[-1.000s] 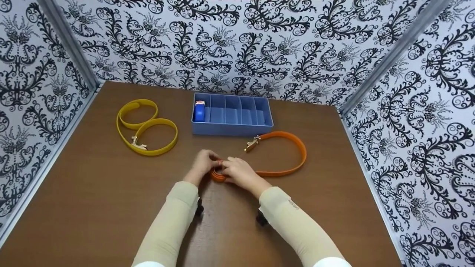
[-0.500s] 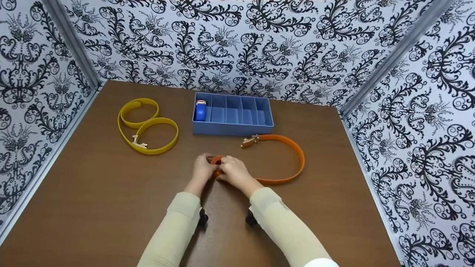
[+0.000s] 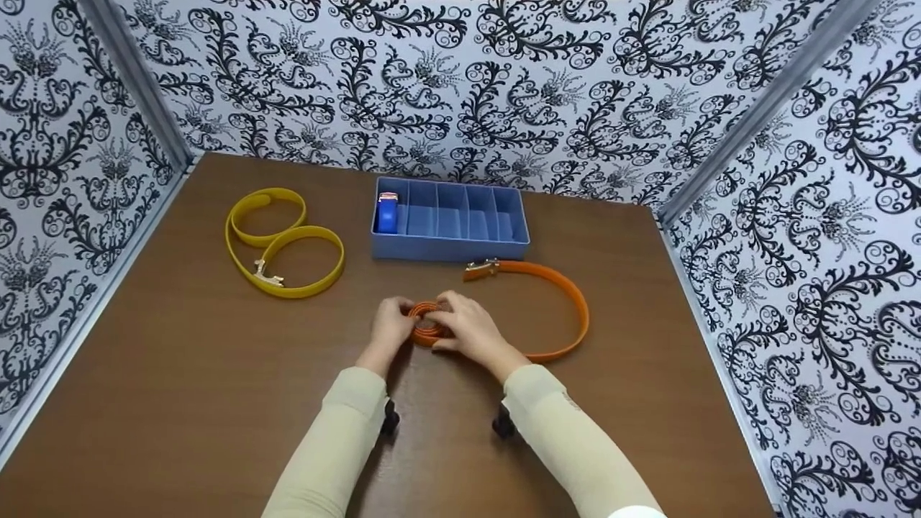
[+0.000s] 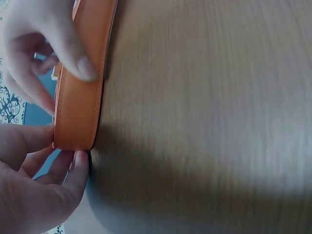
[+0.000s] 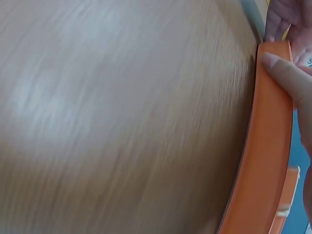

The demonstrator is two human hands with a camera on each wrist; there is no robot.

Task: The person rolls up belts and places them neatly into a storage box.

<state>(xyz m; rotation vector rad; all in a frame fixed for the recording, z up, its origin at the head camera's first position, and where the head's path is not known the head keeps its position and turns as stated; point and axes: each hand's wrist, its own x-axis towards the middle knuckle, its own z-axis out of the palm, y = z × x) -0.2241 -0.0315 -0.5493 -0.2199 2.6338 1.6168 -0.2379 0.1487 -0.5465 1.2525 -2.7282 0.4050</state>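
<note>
An orange belt (image 3: pixel 581 311) stands on its edge on the table, one end wound into a coil (image 3: pixel 426 336). My left hand (image 3: pixel 391 325) holds the coil's left side between thumb and fingers. At the coil's right side is my right hand (image 3: pixel 471 327); its thumb lies on the outer face in front and its fingers reach over the inside. In the right wrist view the right thumb (image 5: pixel 287 73) presses flat on the orange strap (image 5: pixel 265 136). From the coil the loose length curves right and back to a gold buckle (image 3: pixel 482 268).
A blue compartment tray (image 3: pixel 450 250) stands behind the hands, a rolled blue belt (image 3: pixel 387 214) in its leftmost compartment. At left on the brown table (image 3: pixel 216 374) lies a loosely looped yellow belt (image 3: pixel 302 291) with a metal buckle. Patterned walls (image 3: pixel 504 86) enclose the table's back and sides.
The orange belt's buckle end has slid left and turned, and its loose loop has drawn in slightly. The right hand shifted its grip around the coil; the left hand stays at its left side.
</note>
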